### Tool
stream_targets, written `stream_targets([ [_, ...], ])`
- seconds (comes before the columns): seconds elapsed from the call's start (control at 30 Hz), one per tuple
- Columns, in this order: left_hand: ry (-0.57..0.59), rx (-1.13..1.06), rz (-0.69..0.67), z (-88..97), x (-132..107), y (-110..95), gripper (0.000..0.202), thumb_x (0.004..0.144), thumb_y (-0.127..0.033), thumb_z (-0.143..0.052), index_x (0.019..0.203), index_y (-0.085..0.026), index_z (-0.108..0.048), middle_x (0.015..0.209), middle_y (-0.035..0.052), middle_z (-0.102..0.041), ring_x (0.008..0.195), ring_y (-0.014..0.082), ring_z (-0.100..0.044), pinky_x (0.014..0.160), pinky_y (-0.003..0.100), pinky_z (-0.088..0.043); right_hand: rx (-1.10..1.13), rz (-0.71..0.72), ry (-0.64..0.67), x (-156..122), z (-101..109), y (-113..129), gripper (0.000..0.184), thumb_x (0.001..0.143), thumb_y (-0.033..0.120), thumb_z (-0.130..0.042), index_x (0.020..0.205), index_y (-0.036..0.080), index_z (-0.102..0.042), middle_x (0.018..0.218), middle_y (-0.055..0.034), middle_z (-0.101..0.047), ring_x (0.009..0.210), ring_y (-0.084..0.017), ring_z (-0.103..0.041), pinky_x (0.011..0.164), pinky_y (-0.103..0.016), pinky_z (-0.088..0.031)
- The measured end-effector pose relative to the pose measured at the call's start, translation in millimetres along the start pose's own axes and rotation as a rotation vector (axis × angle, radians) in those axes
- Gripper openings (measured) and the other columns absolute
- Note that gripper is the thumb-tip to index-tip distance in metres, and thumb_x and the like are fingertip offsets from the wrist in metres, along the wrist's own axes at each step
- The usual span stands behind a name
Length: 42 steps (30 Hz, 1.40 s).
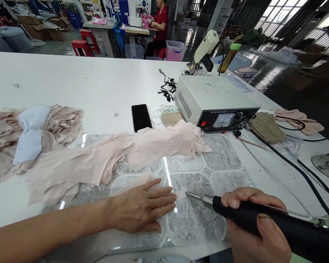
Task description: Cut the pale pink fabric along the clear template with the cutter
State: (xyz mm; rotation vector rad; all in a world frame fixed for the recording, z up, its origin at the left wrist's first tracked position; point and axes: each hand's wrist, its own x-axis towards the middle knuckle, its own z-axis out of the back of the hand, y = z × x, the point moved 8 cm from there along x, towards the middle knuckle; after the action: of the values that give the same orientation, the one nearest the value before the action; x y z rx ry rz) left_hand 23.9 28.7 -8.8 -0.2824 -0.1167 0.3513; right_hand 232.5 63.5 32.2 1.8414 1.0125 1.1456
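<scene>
My left hand (142, 208) lies flat, fingers stretched out, pressing a thin pale pink fabric piece (137, 180) onto a clear glass plate (192, 223) over a mottled grey surface. My right hand (256, 228) is wrapped round a black handheld tool (276, 223). Its metal tip (193, 196) points left and touches the fabric edge just beyond my left fingertips. A black cable (290, 164) runs from the tool toward a white control box (214, 100) with a dial and a red button.
A row of pink fabric strips (120, 153) lies across the plate, with a bigger heap (30, 135) at the left. A black phone (141, 117), white elastic loops (164, 109) and black scraps (168, 89) sit behind. A person in red sits at a sewing machine far back.
</scene>
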Motion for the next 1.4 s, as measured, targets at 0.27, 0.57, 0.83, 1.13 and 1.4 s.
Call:
stream_targets([
  [0.27, 0.045, 0.038, 0.007, -1.1, -3.9, 0.1, 0.052, 0.104, -0.041, -0.031, 0.142, -0.007, -0.038, 0.149, 0.0103, -0.037, 0.138, 0.0272, -0.036, 0.119, 0.048, -0.02, 0.021, -0.012, 0.007, 0.3, -1.7, -1.0, 0.012, 0.075, 0.025, -0.059, 0.085, 0.019, -0.061, 0.075, -0.0004, -0.056, 0.059, -0.013, -0.055, 0.052, -0.031, -0.052],
  [0.57, 0.044, 0.047, 0.007, -5.0, -4.9, 1.5, 0.053, 0.104, -0.042, -0.028, 0.143, -0.008, -0.037, 0.15, 0.0095, -0.035, 0.14, 0.0266, -0.033, 0.12, 0.048, -0.017, 0.072, -0.019, 0.112, -7.2, -23.0, -0.9, 0.013, 0.08, 0.025, -0.058, 0.09, 0.019, -0.059, 0.079, 0.0003, -0.056, 0.062, -0.011, -0.056, 0.057, -0.03, -0.054],
  [0.83, 0.027, 0.017, 0.019, -5.0, -5.6, 2.0, 0.051, 0.103, -0.043, -0.031, 0.143, -0.01, -0.037, 0.15, 0.0093, -0.036, 0.14, 0.0259, -0.033, 0.12, 0.047, -0.017, 0.087, -0.009, 0.136, -7.0, -29.1, -4.7, 0.012, 0.081, 0.025, -0.057, 0.091, 0.019, -0.059, 0.08, -0.0003, -0.055, 0.062, -0.012, -0.057, 0.057, -0.032, -0.055],
  [1.13, -0.006, 0.019, 0.008, -4.4, -6.5, 1.7, 0.052, 0.103, -0.042, -0.032, 0.143, -0.009, -0.036, 0.15, 0.0098, -0.035, 0.14, 0.0259, -0.032, 0.119, 0.048, -0.019, 0.052, 0.012, 0.172, -6.6, -32.6, -4.3, 0.007, 0.084, 0.024, -0.058, 0.089, 0.02, -0.058, 0.079, -0.0005, -0.056, 0.062, -0.012, -0.055, 0.057, -0.032, -0.055],
  [1.4, 0.013, 0.02, 0.01, -4.3, -6.0, 1.9, 0.052, 0.103, -0.042, -0.031, 0.144, -0.01, -0.036, 0.151, 0.0087, -0.035, 0.14, 0.0252, -0.032, 0.12, 0.046, -0.016, 0.072, 0.01, 0.164, -5.7, -36.0, -2.9, 0.008, 0.083, 0.024, -0.058, 0.09, 0.019, -0.058, 0.08, -0.0003, -0.057, 0.063, -0.012, -0.057, 0.057, -0.03, -0.056],
])
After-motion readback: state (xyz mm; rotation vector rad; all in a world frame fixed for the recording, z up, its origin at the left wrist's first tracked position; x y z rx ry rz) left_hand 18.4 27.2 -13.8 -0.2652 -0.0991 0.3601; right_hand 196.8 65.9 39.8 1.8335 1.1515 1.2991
